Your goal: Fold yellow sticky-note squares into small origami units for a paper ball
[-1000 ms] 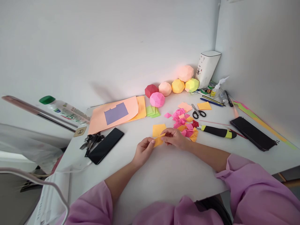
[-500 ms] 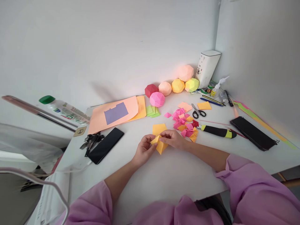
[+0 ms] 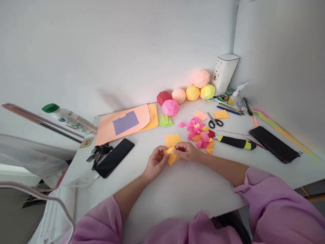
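Between both hands is a small creased piece of yellow-orange paper (image 3: pixel 171 158), partly folded, with a point facing me. My left hand (image 3: pixel 156 162) pinches its left side between thumb and fingers. On its right side, my right hand (image 3: pixel 188 152) pinches the paper too, with fingertips near the middle crease. Just beyond the hands lies a flat yellow-orange paper square (image 3: pixel 172 139), its near part hidden behind them. To the right of my right hand is a heap of small folded paper pieces (image 3: pixel 200 132) in pink, orange and red.
Several faceted paper balls (image 3: pixel 178 96) line the wall. Scissors (image 3: pixel 212 122), a cutter knife (image 3: pixel 237 142) and a black case (image 3: pixel 275 145) lie to the right. On the left are a phone (image 3: pixel 115 158), keys (image 3: pixel 97 156), paper sheets (image 3: pixel 106 128) and a green-capped bottle (image 3: pixel 68 118).
The held paper's fold has shifted: its near point sits slightly higher and the paper looks flatter. Both hands keep their grip in almost the same place.
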`<state>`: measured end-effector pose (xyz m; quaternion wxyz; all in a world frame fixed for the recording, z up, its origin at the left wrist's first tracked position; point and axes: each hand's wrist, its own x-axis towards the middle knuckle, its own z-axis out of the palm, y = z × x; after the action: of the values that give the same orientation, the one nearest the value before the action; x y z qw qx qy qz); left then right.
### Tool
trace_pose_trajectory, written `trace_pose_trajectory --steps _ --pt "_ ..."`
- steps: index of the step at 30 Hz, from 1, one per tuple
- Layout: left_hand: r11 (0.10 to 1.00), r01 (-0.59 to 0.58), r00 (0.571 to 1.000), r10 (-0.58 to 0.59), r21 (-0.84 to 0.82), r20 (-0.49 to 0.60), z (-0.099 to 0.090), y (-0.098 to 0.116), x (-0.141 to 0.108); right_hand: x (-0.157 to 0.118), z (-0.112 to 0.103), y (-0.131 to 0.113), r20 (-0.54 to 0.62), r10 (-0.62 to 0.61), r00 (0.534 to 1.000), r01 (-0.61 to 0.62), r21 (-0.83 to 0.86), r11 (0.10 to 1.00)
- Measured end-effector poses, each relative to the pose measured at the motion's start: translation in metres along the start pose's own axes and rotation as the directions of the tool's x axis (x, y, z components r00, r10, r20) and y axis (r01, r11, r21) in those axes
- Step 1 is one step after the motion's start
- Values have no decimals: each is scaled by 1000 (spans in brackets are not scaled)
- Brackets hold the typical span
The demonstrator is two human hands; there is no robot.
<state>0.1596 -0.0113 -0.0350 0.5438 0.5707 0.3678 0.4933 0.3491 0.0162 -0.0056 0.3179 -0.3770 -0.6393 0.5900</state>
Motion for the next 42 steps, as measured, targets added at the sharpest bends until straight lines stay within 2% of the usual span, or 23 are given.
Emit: trace_pose_trajectory --steps 5,10,15,18,21,27,31,35,39,42 --pt "987 -104 994 108 119 -25 0 2 2 1 1 3 -39 -18 999 18 24 1000" --pt "972 -101 993 112 211 -38 0 2 2 -1 4 6 -66 -56 996 56 -2 998" --pt "945 -143 988 152 294 -8 2 5 0 -2 8 12 -97 -266 959 246 -173 954" --pt "918 -184 983 181 351 42 4 8 -1 -2 10 15 -47 -404 913 374 -297 879" --pt "902 -195 980 190 385 50 5 10 -2 -3 10 18 6 -457 889 425 -379 822" --pt "895 -181 983 180 407 41 5 11 -3 -3 9 18 49 -481 876 444 -473 761" --pt "885 -180 984 165 430 73 6 13 -4 -3 11 17 48 -490 870 451 -477 754" --pt "893 -154 988 128 423 90 6 18 -4 -4 12 15 -16 -457 890 410 -413 813" --pt "940 -74 997 72 334 19 3 18 -3 -2 6 13 -133 -352 926 303 -292 907" --pt "958 -55 998 56 283 7 1 17 -2 -2 2 11 -117 -295 948 265 -220 939"
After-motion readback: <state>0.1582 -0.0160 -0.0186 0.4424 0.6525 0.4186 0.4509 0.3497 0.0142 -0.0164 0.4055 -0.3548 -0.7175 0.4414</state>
